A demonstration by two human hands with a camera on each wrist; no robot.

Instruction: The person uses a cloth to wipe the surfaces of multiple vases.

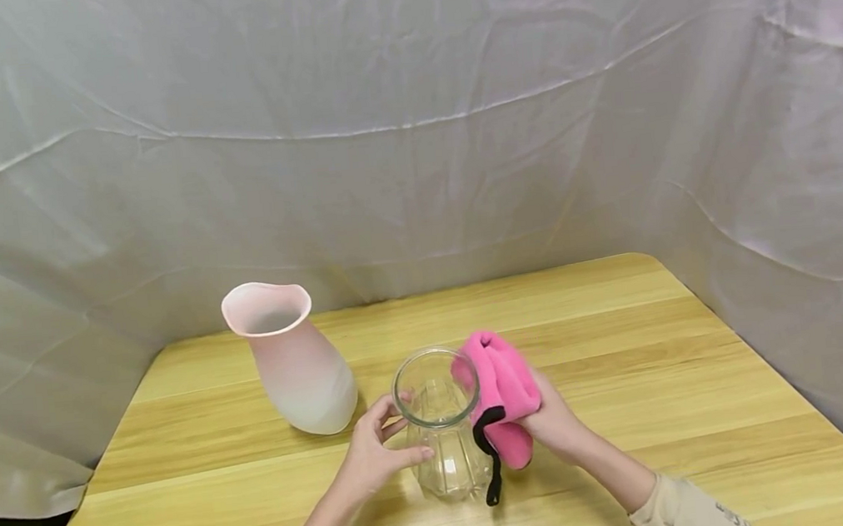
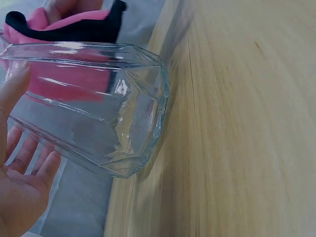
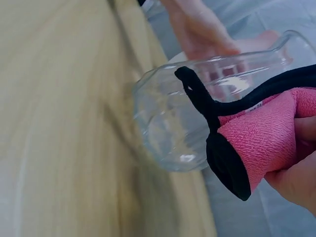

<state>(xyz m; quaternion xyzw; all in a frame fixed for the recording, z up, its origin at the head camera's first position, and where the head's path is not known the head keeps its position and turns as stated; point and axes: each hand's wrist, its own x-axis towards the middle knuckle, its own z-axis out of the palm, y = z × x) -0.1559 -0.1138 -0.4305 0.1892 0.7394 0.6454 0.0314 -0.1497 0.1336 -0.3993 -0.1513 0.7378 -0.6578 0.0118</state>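
Observation:
A clear glass vase with a wide round rim and faceted sides is near the front middle of the wooden table. My left hand holds it from the left, thumb on the near side and fingers round the far side. In my right hand I grip a bunched pink cloth with black edging. The cloth is against the vase's right side at the rim, and a black strip of its edge hangs down. Part of my right hand is hidden behind the cloth.
A pink-to-white vase with a wavy mouth stands to the left, behind my left hand. Grey fabric hangs behind the table and along its sides.

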